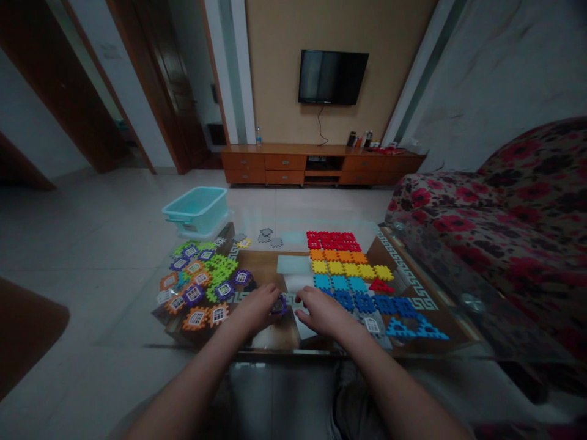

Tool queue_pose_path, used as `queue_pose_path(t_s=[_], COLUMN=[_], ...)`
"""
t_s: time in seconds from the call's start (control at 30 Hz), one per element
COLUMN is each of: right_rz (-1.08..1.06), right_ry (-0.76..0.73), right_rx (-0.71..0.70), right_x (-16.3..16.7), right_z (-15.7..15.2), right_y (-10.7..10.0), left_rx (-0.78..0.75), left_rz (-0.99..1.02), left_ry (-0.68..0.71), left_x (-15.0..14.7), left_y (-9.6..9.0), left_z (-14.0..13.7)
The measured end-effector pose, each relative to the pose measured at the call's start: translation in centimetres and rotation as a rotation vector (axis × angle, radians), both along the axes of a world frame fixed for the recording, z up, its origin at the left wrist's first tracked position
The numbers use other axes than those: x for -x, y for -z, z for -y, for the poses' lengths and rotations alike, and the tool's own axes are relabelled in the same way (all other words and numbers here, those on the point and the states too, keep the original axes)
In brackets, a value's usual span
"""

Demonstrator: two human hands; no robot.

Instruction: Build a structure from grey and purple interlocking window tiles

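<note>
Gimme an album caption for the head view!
Left hand and right hand between jumbled tiles and neat colour rows on a glass table.

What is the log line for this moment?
left hand: at purple piece | right hand: open, nothing visible held | yellow row: right

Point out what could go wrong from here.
The right hand is close beside the dark blue tiles, so it might nudge their row out of line. A purple tile is at the left hand; how firmly it is gripped is unclear, so it could slip. The right forearm might brush the grey tile beside it.
</note>
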State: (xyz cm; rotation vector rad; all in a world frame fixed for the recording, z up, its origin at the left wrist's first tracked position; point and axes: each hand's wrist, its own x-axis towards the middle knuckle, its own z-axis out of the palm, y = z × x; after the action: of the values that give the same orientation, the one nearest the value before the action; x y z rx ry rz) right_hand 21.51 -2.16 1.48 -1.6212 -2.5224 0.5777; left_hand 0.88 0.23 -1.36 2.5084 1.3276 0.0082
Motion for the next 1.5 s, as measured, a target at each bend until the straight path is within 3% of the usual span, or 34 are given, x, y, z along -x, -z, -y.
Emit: queue_pose_path(t_s=[0.57, 0.7, 1.0, 1.2, 1.3, 1.5], right_rz=[0.008, 0.012, -0.005, -0.010, -0.005, 0.012], right_ry=[-0.002, 0.000, 0.000, 0.002, 0.001, 0.007], right_rx=[0.020, 0.021, 0.039, 0.027, 0.017, 0.010], right_x=[0.0, -0.1, -0.3, -0.4, -0.5, -0.4], right_z=[0.2, 0.1, 0.0, -0.1, 0.0, 0.1], right_y=[0.1, 0.1, -0.2, 0.0, 0.0, -0.3], left_rx=[0.018, -0.082, -0.226, -0.215, -0.215, -0.262], left_rz=[-0.005, -0.049, -0.322, -0.338, -0.316, -0.181], left_ry=[-0.029, -0.182, -0.591, -0.739, -0.732, -0.537], left_x=[0.1, 1.8, 9.1, 10.3, 9.7, 6.1], left_y=[-0.2, -0.7, -1.2, -0.4, -0.5, 0.2], left_z=[-0.3, -1.5, -3.3, -3.6, -3.7, -3.9])
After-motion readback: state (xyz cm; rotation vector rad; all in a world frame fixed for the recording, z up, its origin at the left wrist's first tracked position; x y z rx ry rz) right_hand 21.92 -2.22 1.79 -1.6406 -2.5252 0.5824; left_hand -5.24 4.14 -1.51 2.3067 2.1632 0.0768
